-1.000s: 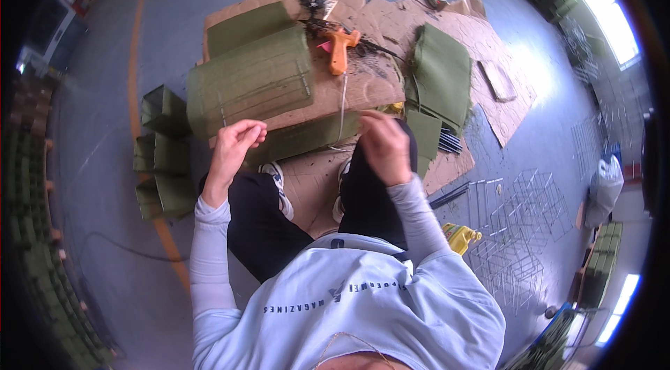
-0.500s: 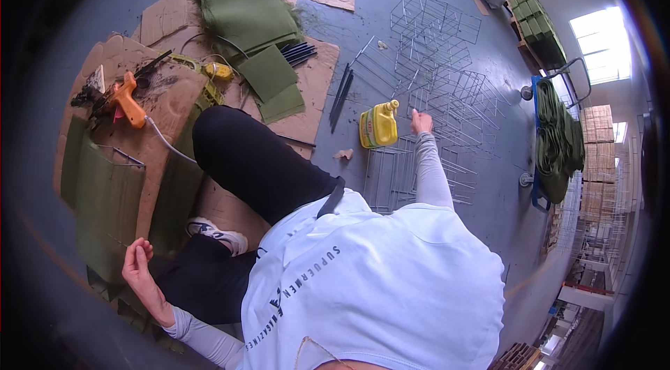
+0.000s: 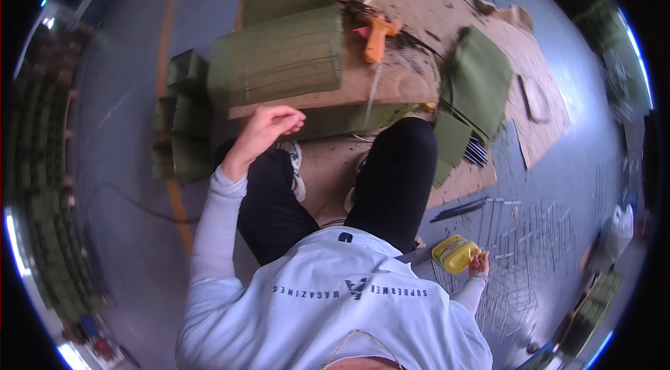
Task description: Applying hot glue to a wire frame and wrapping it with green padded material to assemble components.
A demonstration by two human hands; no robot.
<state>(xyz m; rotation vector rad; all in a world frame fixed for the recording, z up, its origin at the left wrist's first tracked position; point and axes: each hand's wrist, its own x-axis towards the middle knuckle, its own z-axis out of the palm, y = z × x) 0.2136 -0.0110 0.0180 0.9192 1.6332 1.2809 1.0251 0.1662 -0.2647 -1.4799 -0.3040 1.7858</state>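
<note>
My left hand (image 3: 269, 129) is raised over my left knee, thumb and fingers pinched together; whatever sits between them is too small to make out. Just beyond it, on a cardboard-covered work surface (image 3: 405, 84), lies a green fabric panel (image 3: 286, 56) with wire lines showing through. An orange glue gun (image 3: 379, 40) rests right of the panel, its pale cord hanging over the near edge. Low at my right side, my right hand (image 3: 479, 263) is curled beside the neck of a yellow jug (image 3: 453, 254), close to wire frames (image 3: 520, 265); its grip is unclear.
Stacked green fabric sheets (image 3: 481, 70) and black rods (image 3: 476, 152) lie on cardboard to the right. Green fabric-covered boxes (image 3: 188, 115) stand on the floor at left, near a yellow floor line (image 3: 169, 35). A dark cable (image 3: 132, 202) crosses the floor.
My view has swung left, bringing the work surface to the front and the jug to the lower right. My left hand now appears in front of the panel; my right remains near the jug.
</note>
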